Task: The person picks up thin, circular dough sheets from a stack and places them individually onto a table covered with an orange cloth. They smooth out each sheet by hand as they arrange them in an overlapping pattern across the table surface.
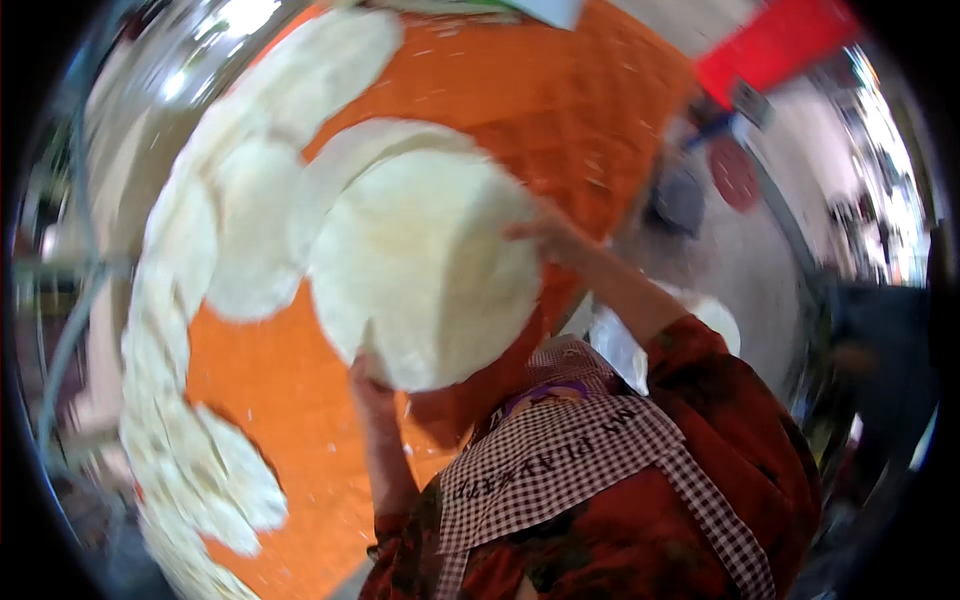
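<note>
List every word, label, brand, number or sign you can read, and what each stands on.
Brown-and-white checked fabric apron: a line of dark lettering, whose wording I won't copy, and a purple print above it.
Bright red flat panel at upper right: too blurred to make out any text.
Large round pale thin sheet in the hands: no text visible.
Blurred background: nothing legible.
</note>
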A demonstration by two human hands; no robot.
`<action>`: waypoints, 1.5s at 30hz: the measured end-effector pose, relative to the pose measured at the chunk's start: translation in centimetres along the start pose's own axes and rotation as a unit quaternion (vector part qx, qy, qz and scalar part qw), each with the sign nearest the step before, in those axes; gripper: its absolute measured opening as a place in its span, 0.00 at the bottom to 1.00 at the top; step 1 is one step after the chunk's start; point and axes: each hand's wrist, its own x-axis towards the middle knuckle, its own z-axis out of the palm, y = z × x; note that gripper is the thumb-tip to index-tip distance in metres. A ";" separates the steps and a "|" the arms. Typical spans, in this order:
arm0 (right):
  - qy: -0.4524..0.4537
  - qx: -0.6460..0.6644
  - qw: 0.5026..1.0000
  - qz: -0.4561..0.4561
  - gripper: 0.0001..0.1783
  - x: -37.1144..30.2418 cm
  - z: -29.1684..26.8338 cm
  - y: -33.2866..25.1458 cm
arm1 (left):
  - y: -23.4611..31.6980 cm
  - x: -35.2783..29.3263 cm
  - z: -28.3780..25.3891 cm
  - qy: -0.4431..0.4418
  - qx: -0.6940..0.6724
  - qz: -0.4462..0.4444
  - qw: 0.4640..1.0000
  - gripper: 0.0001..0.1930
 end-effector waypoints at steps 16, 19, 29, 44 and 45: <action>0.380 0.183 0.865 -0.270 0.40 -37.6 -4.1 11.2 | -7.8 -6.2 14.8 -0.327 0.345 0.009 0.880 0.33; 0.483 0.139 0.830 -0.242 0.38 -48.7 -7.7 12.4 | -18.3 -11.0 21.1 -0.335 0.280 -0.092 0.895 0.36; 0.650 0.116 0.699 -0.276 0.36 -68.9 -15.7 16.8 | -43.6 -16.6 32.3 -0.470 0.272 -0.270 0.795 0.26; 0.698 0.298 0.565 -0.324 0.30 -65.3 -16.2 24.6 | -52.9 -11.9 43.6 -0.562 0.428 -0.317 0.633 0.20; 0.694 0.321 0.574 -0.291 0.29 -64.5 -16.9 27.1 | -54.1 -10.2 43.4 -0.574 0.456 -0.306 0.607 0.20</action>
